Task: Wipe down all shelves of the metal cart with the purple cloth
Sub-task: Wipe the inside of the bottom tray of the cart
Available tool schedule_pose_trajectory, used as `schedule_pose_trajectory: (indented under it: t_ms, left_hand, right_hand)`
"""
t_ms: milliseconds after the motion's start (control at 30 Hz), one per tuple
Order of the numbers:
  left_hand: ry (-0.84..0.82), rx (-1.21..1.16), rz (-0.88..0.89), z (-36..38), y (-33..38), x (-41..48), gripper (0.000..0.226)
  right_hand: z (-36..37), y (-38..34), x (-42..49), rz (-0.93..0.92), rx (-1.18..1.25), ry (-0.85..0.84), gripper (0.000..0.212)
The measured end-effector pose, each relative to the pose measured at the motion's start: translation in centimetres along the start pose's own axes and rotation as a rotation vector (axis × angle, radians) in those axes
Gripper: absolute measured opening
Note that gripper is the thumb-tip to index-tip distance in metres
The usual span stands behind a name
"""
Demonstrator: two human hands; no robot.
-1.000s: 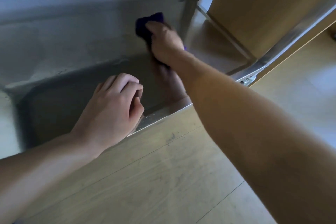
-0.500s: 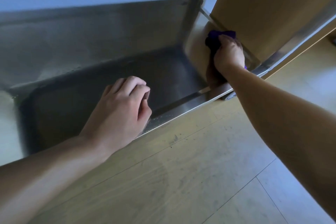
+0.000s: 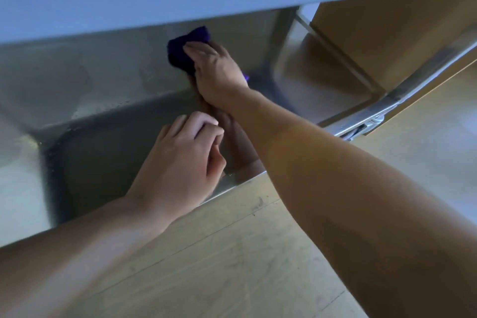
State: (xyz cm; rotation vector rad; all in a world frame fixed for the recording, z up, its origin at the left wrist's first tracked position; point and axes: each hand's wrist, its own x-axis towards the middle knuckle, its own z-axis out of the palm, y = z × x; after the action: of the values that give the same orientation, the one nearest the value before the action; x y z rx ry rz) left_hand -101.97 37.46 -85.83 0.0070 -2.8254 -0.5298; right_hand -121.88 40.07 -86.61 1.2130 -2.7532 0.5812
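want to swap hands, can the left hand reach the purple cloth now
Probably yes: the left hand rests at the front of the shelf, only bare metal between it and the purple cloth, which the right hand holds.

No readable text, labels, numbers anywhere in view.
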Motion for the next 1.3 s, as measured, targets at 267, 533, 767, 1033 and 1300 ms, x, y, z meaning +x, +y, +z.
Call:
schedule_pose_trajectory:
  t_ms: [267, 533, 767, 1033, 1300]
  left_hand:
    - [0.035, -0.016, 0.001, 0.0, 0.3, -0.1, 0.023]
    - [0.052, -0.008, 0.019, -0.1, 0.2, -0.5, 0.028]
    - [0.032, -0.007, -0.008, -2.8, -1.7, -2.6, 0.013]
    - [0.077, 0.006, -0.069, -5.6, -6.1, -8.0, 0.021]
    - [0.084, -0.036, -0.095, -5.0, -6.3, -8.0, 0.017]
  right_hand:
    - [-2.4, 3.5, -4.8, 0.101, -0.055, 0.079, 0.050]
    - [-5.2, 6.2, -9.7, 0.320, -0.115, 0.112, 0.046]
    - [-4.9, 5.5, -9.5, 0.348, -0.126, 0.091, 0.047]
    - [-4.1, 1.6, -6.9, 0.553, -0.146, 0.109, 0.046]
    - [2.7, -9.0, -3.3, -0.059, -0.138, -0.049, 0.057]
